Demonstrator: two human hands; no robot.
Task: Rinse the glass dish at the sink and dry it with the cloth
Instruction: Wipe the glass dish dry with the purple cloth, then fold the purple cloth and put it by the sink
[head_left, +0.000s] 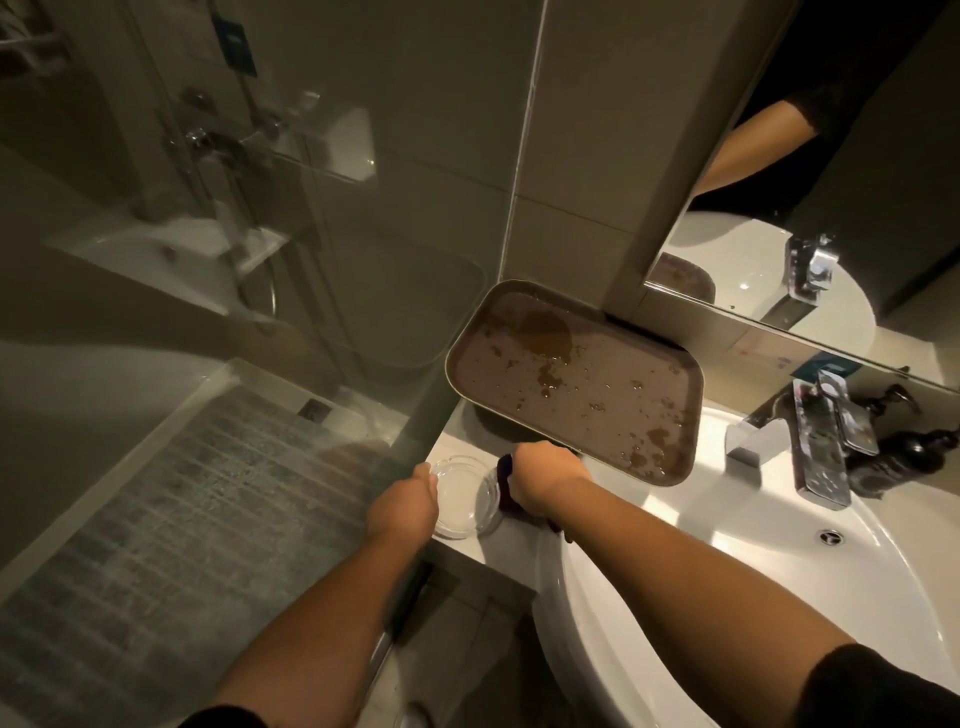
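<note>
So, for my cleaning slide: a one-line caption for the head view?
Left hand holds the glass dish on the counter while right hand grips a dark cloth beside the sink.

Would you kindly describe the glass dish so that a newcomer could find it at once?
Start at the white sink and move left onto the pale counter. The glass dish sits near its front edge, between the left hand and right hand. It alone is clear and round, unlike the brown tray.

No text, brand or number can be read. A teal label (240, 39) on the shower's glass and a teal sticker (826, 368) on the mirror carry marks too small and blurred to make out.
</note>
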